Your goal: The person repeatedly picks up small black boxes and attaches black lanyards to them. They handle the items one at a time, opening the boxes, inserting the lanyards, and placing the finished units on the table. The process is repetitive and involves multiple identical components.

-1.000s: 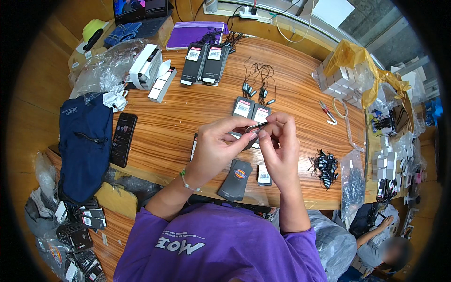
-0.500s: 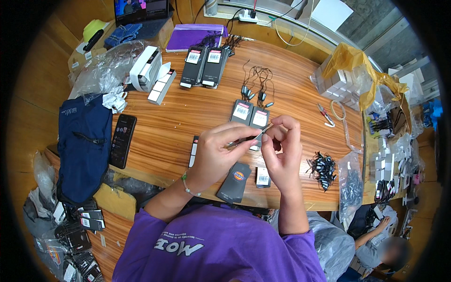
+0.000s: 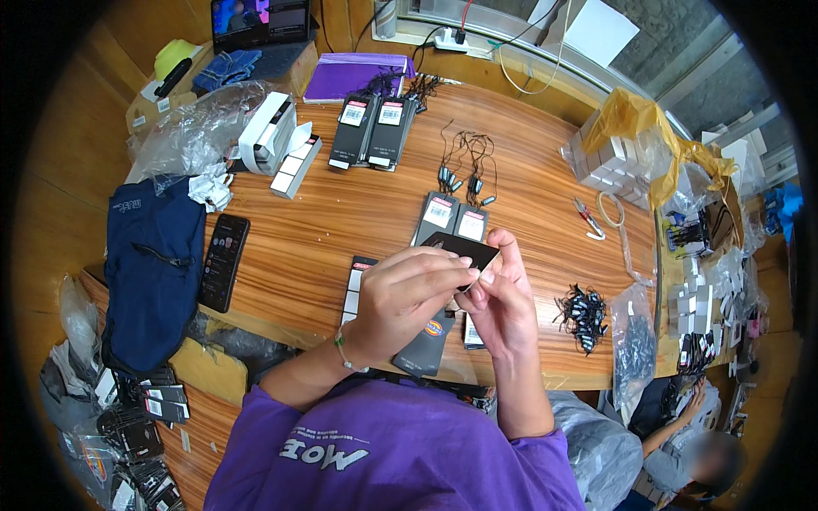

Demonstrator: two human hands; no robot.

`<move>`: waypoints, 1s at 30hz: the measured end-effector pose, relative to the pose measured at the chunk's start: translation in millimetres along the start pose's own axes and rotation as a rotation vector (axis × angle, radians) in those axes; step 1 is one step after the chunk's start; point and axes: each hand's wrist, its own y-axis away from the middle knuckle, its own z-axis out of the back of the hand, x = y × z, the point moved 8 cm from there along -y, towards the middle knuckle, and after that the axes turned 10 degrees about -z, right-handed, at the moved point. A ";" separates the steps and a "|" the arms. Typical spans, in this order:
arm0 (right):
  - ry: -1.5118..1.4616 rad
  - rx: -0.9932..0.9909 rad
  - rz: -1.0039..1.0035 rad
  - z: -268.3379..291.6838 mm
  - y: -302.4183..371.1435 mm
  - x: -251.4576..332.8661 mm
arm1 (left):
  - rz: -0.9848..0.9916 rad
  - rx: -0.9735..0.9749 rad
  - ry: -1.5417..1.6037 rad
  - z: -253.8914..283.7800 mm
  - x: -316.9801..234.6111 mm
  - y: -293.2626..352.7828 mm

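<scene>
Between my two hands a black hang tag [image 3: 471, 250] is tilted above the table. My left hand [image 3: 409, 287] grips it from the left, fingers lying across its face. With thumb and fingertips, my right hand [image 3: 504, 294] pinches its right edge. Just beyond are two stacks of dark hang tags [image 3: 437, 210] with white labels and black strings [image 3: 464, 162]. A strip of white labels [image 3: 354, 285] lies left of my left hand. Below the hands rest a dark tag with an oval emblem [image 3: 423, 351] and a small stack of barcode labels [image 3: 473, 333], partly hidden.
A heap of black strings [image 3: 583, 318] lies to the right, with red-handled snips [image 3: 588, 217] and a tape roll [image 3: 611, 209] beyond. At left are a phone [image 3: 225, 262] and a navy bag [image 3: 153, 272]. More tag stacks [image 3: 351, 132] stand farther back. A person [image 3: 682, 447] sits at lower right.
The tag has turned so its black face shows. My left fingers now lie across it, and both hands have moved slightly lower.
</scene>
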 end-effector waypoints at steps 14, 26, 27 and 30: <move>1.216 -0.379 0.605 -23.7 33.6 41.5 | 0.278 -0.081 0.303 0.2 16.0 17.5; 1.093 -0.211 0.410 -1.8 14.6 33.3 | 0.475 -0.073 0.470 -12.0 24.1 24.1; 1.015 -0.188 0.345 -0.8 12.3 31.1 | 0.450 -0.081 0.432 -9.5 23.9 23.6; 0.848 -0.099 0.181 -3.5 7.3 25.9 | 0.296 -0.058 0.270 -3.3 19.2 19.2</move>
